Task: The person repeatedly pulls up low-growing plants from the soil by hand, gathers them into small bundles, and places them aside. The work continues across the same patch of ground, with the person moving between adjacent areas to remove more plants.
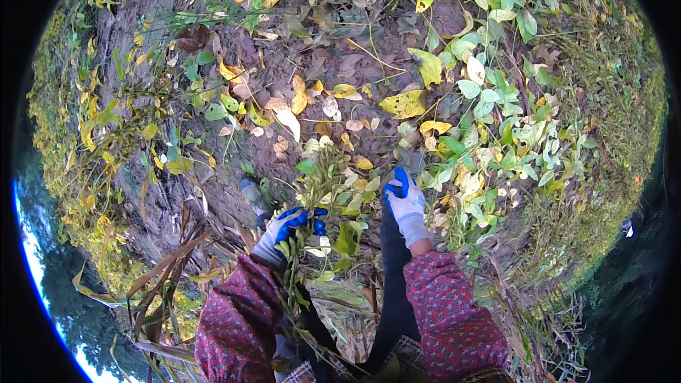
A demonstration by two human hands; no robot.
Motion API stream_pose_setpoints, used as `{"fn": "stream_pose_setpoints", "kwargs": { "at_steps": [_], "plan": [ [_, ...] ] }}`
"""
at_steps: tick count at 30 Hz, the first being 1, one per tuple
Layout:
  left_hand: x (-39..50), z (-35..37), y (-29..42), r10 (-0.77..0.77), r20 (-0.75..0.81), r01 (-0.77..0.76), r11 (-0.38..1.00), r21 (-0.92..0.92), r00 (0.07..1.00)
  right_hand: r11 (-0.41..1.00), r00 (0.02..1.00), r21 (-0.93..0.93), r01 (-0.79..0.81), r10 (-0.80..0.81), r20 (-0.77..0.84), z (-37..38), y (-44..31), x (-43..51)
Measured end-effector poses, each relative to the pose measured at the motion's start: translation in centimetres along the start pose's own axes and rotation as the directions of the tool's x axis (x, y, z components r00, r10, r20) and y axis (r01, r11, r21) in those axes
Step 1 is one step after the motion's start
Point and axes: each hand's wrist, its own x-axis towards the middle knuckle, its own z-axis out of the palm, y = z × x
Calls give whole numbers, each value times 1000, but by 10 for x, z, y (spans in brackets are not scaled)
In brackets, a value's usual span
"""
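My left hand [290, 231], in a white knit glove with blue-coated fingers, is closed around the stems of a bundle of pod-bearing plants [323, 173] that look like soybeans. The podded tops point away from me, and the stalks trail back along my left forearm. My right hand [407, 205], gloved the same way, is over my dark trouser leg [392, 255] near the shin. Its fingers are bent and somewhat apart, with nothing visible in them. Yellow and green leaves hang just right of the bundle.
Low leafy plants [495, 101] grow on the right. Fallen yellow leaves [404, 105] litter the brown soil [372, 77]. Podded stalks [133, 122] are on the left. Dry long-leaved stalks [165, 282] rise by my left arm. My left shoe [251, 192] shows beyond the left hand.
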Motion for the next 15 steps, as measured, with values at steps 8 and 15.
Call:
{"fn": "stream_pose_setpoints", "kwargs": {
  "at_steps": [8,15],
  "plan": [
    [-5,13,-4,10,-42,-9,1000,16,999,985,841,-173,26,72,536,63,-61,-9],
    [-8,4,1,22,40,-24,999,45,999,974,987,-211,81,-107,-118,-59,-47,16]
  ]
}}
